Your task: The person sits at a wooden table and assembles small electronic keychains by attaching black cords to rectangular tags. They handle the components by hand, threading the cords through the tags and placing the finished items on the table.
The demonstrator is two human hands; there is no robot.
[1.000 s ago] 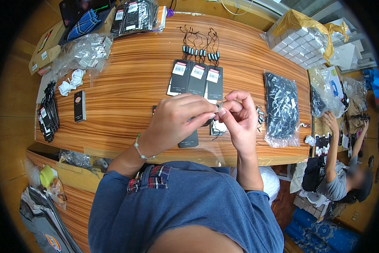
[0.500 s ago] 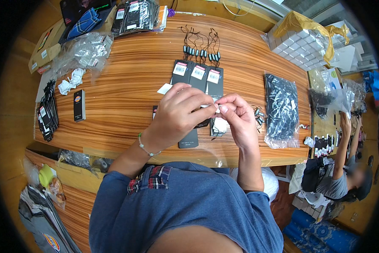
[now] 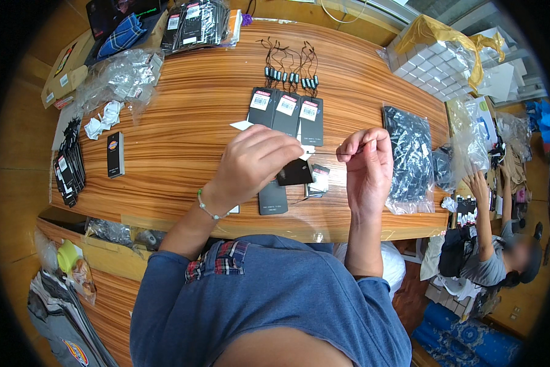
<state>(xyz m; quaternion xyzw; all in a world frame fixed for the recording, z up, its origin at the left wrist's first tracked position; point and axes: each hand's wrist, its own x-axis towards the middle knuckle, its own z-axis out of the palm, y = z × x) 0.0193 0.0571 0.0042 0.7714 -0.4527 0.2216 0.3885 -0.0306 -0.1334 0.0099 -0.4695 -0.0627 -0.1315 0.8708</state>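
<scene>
My left hand [image 3: 253,160] is closed on a hang tag with a black card [image 3: 295,173] and a small white piece by the fingertips. A thin dark string [image 3: 327,153] runs taut from that tag to my right hand [image 3: 368,162], whose fingers pinch its other end. Below the hands lie a dark grey tag [image 3: 273,199] and a small stack of white labels [image 3: 319,178]. Just beyond them, finished-looking dark tags [image 3: 312,129] with white stickers lie in three columns, their black strings [image 3: 290,58] fanned toward the far side.
At right lies a clear bag of black strings [image 3: 408,162]. Small white boxes [image 3: 428,64] sit behind it. On the left are a black tag stack [image 3: 115,154], crumpled paper [image 3: 104,120] and bundled tags [image 3: 70,162]. A co-worker's hand [image 3: 478,186] is at the far right.
My right hand has moved right and away from my left, drawing the string out straight between them. The black card now shows below my left fingers. The co-worker's arms have shifted.
</scene>
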